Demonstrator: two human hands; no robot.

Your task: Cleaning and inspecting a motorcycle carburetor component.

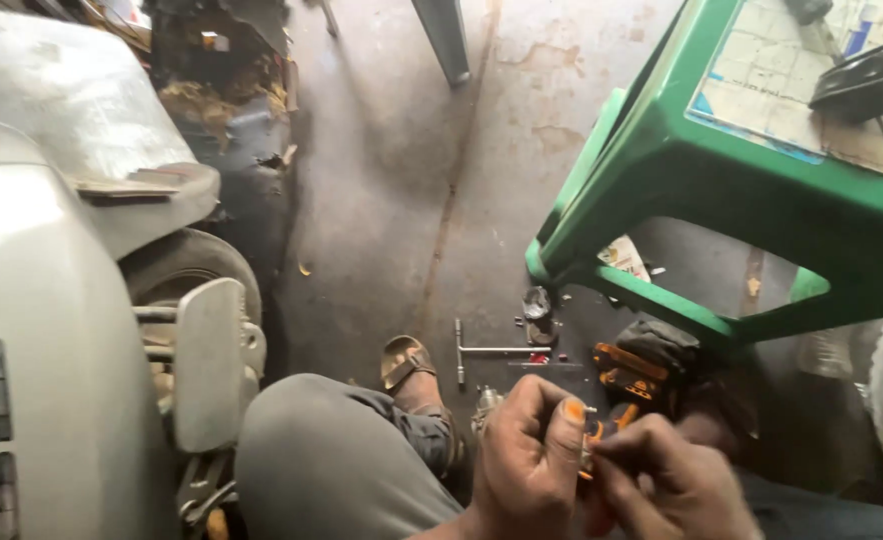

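I see my left hand (531, 450) and right hand (666, 480) pinching a small orange-and-metal part (588, 435) between their fingertips. It sits above the orange-and-black power tool (633, 372) on the floor (391, 180).

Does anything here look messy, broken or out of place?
Yes. Tools lie loose on the stained concrete floor: a T-handle wrench and an orange-and-black power tool, with small bits scattered near the green plastic table. Top left, debris spills from a dark damaged panel. Both hands, left and right, pinch a small orange-tipped part.
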